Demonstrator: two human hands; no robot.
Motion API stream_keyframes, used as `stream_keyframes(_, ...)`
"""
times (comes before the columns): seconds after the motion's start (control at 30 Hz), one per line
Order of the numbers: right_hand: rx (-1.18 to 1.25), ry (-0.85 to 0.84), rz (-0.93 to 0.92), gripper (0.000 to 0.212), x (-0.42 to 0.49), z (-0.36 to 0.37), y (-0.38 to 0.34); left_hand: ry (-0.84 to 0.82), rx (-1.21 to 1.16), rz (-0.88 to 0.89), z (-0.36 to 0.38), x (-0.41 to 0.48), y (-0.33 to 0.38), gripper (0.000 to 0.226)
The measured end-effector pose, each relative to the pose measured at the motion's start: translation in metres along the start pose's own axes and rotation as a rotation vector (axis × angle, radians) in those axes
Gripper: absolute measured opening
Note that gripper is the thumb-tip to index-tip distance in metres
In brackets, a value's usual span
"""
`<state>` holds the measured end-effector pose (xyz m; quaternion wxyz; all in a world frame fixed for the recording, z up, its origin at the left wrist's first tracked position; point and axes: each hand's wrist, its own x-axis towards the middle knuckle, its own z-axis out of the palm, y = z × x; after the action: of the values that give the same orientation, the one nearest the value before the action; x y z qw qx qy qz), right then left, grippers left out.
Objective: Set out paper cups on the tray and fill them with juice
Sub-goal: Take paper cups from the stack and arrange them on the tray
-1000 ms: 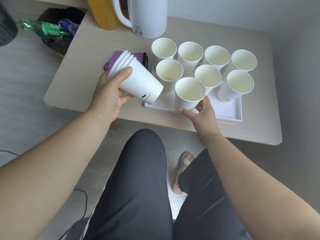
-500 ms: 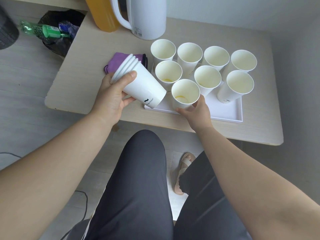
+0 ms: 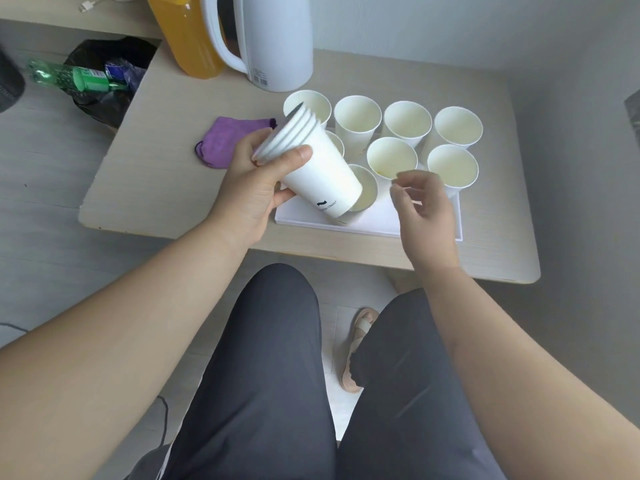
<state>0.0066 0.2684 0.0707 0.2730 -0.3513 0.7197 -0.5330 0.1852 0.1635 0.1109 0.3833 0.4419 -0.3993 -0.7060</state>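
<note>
Gripping a tilted stack of nested white paper cups (image 3: 322, 181), the left hand (image 3: 254, 192) has its thumb curled over the near side just below the rims and its fingers wrapped round the far side; the stack leans with its rims up to the left and its base down to the right, above the near left part of the flat white rectangular tray (image 3: 377, 221); the right hand (image 3: 427, 216) hovers over the tray's near right part, fingers loosely curled, holding nothing and touching no cup; eight upright white paper cups (image 3: 391, 157) stand close together on the tray, four in a back row, three in a middle row and one nearest cup (image 3: 367, 194) partly hidden behind the stack's base; a small yellow trace shows low inside one middle cup; the tray lies on the right half of the pale wood-look desk (image 3: 166, 181), close to its near edge; a crumpled purple cloth (image 3: 227, 142) lies on the desk left of the tray; a white plastic jug with a handle (image 3: 277, 43) stands at the back of the desk just behind the cups, with a clear bottle of orange juice (image 3: 188, 39) just beside it on the left; a black bin bag (image 3: 104, 98) holding a green plastic bottle (image 3: 74, 77) sits on the floor left of the desk
</note>
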Motion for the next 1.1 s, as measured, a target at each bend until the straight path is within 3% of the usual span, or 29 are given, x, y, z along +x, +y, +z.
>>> stream_keyframes(0.07,-0.031,-0.193,-0.018,0.039,0.005,-0.003,-0.019,-0.040,0.023,0.007,0.018,-0.003,-0.003,0.069)
stream_keyframes(0.13,-0.141,-0.382,-0.038,0.073,0.011,-0.001,-0.030,-0.052,0.039,0.003,0.033,-0.005,-0.006,0.078)
stream_keyframes(0.17,-0.193,-0.436,-0.062,0.080,0.012,0.000,-0.032,-0.052,0.048,-0.003,0.038,-0.006,-0.008,0.086)
stream_keyframes(0.27,-0.303,-0.442,-0.127,0.080,0.012,-0.005,-0.029,-0.067,0.064,-0.027,0.046,-0.007,-0.011,0.098)
stream_keyframes(0.5,-0.322,-0.407,-0.101,0.078,0.001,-0.023,-0.017,-0.073,0.207,0.008,0.055,-0.010,-0.018,0.090)
stream_keyframes(0.57,-0.321,-0.389,-0.097,0.077,0.001,-0.029,-0.014,-0.065,0.221,0.020,0.060,-0.010,-0.019,0.076)
stream_keyframes(0.67,-0.340,-0.341,-0.052,0.076,0.001,-0.045,-0.002,0.006,0.085,-0.002,0.061,-0.004,-0.013,0.027)
stream_keyframes(0.7,-0.322,-0.318,-0.017,0.075,0.001,-0.052,0.003,0.029,0.033,-0.020,0.059,-0.001,-0.009,0.019)
stream_keyframes(0.87,-0.013,-0.207,0.215,0.071,-0.003,-0.078,0.034,0.082,-0.070,-0.021,0.048,0.008,0.006,0.013)
stream_keyframes(1.1,-0.006,-0.101,0.224,0.070,0.012,-0.056,0.063,0.091,-0.071,-0.008,0.037,0.007,0.004,0.009)
